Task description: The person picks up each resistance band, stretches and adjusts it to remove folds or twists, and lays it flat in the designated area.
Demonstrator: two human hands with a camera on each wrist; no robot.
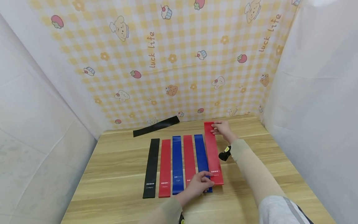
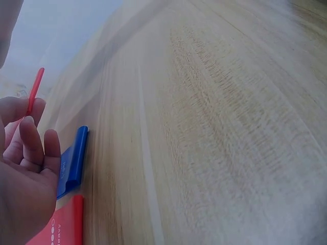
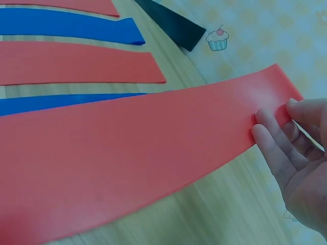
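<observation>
A red resistance band (image 1: 213, 149), printed with white dots near its near end, is stretched lengthwise above the table between both hands. My left hand (image 1: 198, 184) pinches its near end; in the left wrist view the band's red edge (image 2: 36, 88) sticks up from between thumb and fingers. At the far end, my right hand (image 3: 304, 163) grips the band's side edge with thumb and fingertips. Directly left of it lies a blue band (image 1: 200, 149), partly covered by the held band and the left hand. Another red band (image 1: 189, 152) lies beside that, its near end partly behind the left hand.
Further left in the row lie a blue band (image 1: 177, 161), a red band (image 1: 165, 165) and a black band (image 1: 152, 165), roughly parallel. Another black band (image 1: 156, 127) lies slanted at the table's back edge, against the checked cloth (image 1: 179, 77). White cloths hang on both sides.
</observation>
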